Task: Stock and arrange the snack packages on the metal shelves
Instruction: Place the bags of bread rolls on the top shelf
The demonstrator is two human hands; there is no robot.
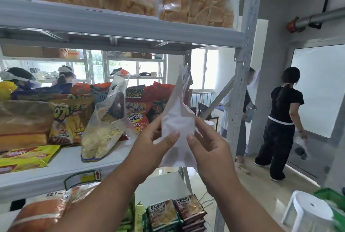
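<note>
I hold a white package [178,119] upright in front of the middle metal shelf [61,162], its plain back toward me. My left hand [151,144] pinches its left edge, thumb on the back. My right hand [207,142] pinches its right edge the same way. On the middle shelf a clear bag of yellow snacks [104,130] leans just left of my hands. Behind it stand red and orange chip bags [138,112], a yellow bag [71,121], a bread loaf [24,123] and a flat yellow wafer pack [26,157].
The top shelf [119,24] carries big clear bags of crisps [197,0]. Below, stacked small packs [177,213] and an orange bag [41,215] fill the lower shelf. The grey upright post [240,86] stands to the right. Beyond it a person in black [281,119] stands by a door. A white stool [309,213] sits low right.
</note>
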